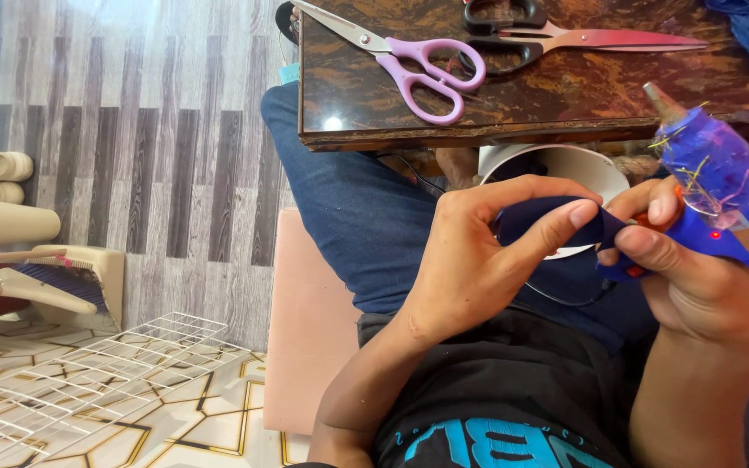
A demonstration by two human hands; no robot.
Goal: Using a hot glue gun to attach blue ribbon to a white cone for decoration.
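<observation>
Left hand (478, 260): thumb and curled fingers pinched shut on dark blue fabric piece (548, 221), held over lap just below table edge (478, 134). Right hand (695, 277): fingers wrapped tight around blue glue gun (721, 186), nozzle tilted up-left, forefinger touching fabric. Purple scissors (418, 65), black-handled scissors (548, 35) lie on tabletop, well apart from hands. Open floor (149, 156) at left.

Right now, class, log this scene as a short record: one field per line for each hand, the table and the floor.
Left hand: left hand pinches a dark navy fabric piece.
Right hand: right hand grips a blue glue gun, nozzle tilted up.
Table: brown table holds purple scissors and black-handled scissors.
Floor: white wire grid lies at lower left.
</observation>
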